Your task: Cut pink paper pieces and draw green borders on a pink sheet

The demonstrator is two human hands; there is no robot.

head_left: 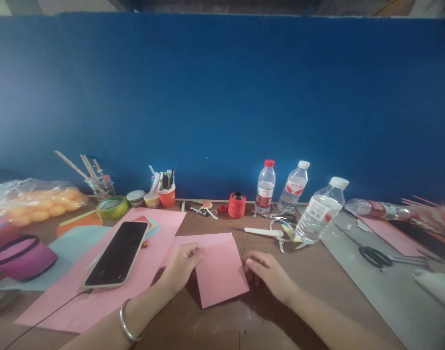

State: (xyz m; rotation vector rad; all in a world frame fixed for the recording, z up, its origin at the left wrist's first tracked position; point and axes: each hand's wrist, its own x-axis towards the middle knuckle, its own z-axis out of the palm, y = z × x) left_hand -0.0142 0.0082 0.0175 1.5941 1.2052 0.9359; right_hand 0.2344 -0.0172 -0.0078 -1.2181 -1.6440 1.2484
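Observation:
A folded-looking sheet of pink paper (pixel 222 272) lies in front of me on the brown table, a further pink strip reaching out behind its left side. My left hand (pixel 184 265) pinches the sheet at its left edge, thumb and finger pressed together; a silver bangle circles that wrist. At the right edge is my right hand (pixel 268 274), its fingers curled in and closed on the paper's border, with the lower fingers partly hidden. Just beyond the paper rests a white-handled tool with a thin dark point (pixel 262 232).
To the left, a phone (pixel 116 255) with a cable lies on a large pink sheet (pixel 167 218). Behind stand a cup of pens (pixel 167 197), a red thread spool (pixel 237 205) and several water bottles (pixel 320 211). Dark-handled scissors (pixel 375 256) lie on a grey mat (pixel 353 272) at right.

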